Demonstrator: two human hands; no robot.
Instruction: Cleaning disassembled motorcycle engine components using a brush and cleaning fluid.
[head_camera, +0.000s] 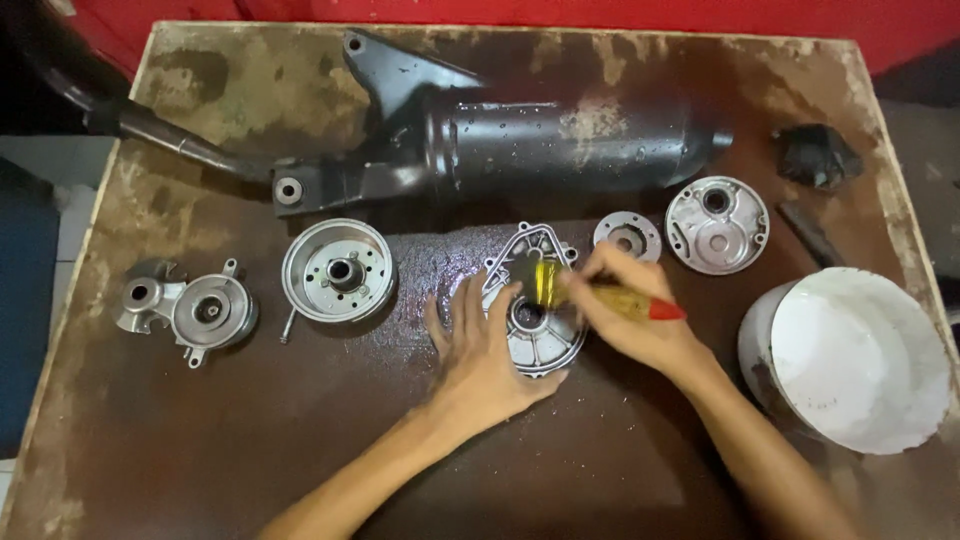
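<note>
My left hand (487, 352) lies flat with its fingers spread on the near-left side of a silver engine cover (535, 300), pressing it against the surface (200, 440) near the middle. My right hand (625, 315) is closed around a brush with a yellow and red handle (610, 298), its bristle end resting on the upper part of the cover; the brush is blurred. The surface around the cover is wet and glossy.

By the right edge stands a white bucket (850, 355). I see only white inside it and cannot tell whether that is liquid or just the bare bottom.

Towards the far edge a black exhaust muffler (500, 135) lies lengthwise, its pipe running off the far left corner. Between it and my hands sit a small round plate (627, 236) and a larger round cover (716, 224). Left of my hands is a bowl-shaped metal drum (338, 270), open side up, with a hub in its centre, and near the left edge another silver casting (190, 308). A dark lump (815, 155) lies near the far right corner.
</note>
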